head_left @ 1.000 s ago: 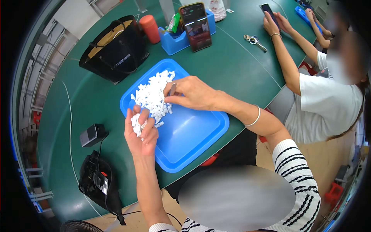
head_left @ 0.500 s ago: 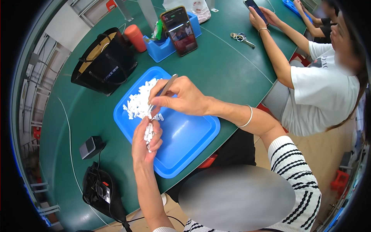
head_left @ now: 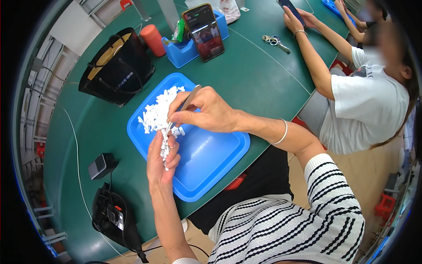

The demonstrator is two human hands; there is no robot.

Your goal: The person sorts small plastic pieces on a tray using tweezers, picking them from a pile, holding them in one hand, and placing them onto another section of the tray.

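A blue tray point(head_left: 206, 163) lies on the green table, with a heap of small white pieces point(head_left: 158, 110) in its far left part. My left hand point(head_left: 162, 160) is closed around several white pieces, over the tray's left edge. Pinched in my right hand point(head_left: 204, 110) is a pair of metal tweezers point(head_left: 190, 99), their tips pointing down at the top of my left hand. Whether the tips grip a piece is too small to tell.
Beyond the tray stand a black bag point(head_left: 116, 70), a red cylinder point(head_left: 153, 40), a blue holder point(head_left: 181, 55) and a propped phone point(head_left: 204, 33). Keys point(head_left: 276, 42) lie farther right, near a seated person point(head_left: 360, 101). At left are a dark box point(head_left: 102, 166) and a black pouch point(head_left: 115, 215).
The tweezers have come from the heap to my left hand, which has moved slightly. My left fingers have shifted around the white pieces. The view has shifted a little.
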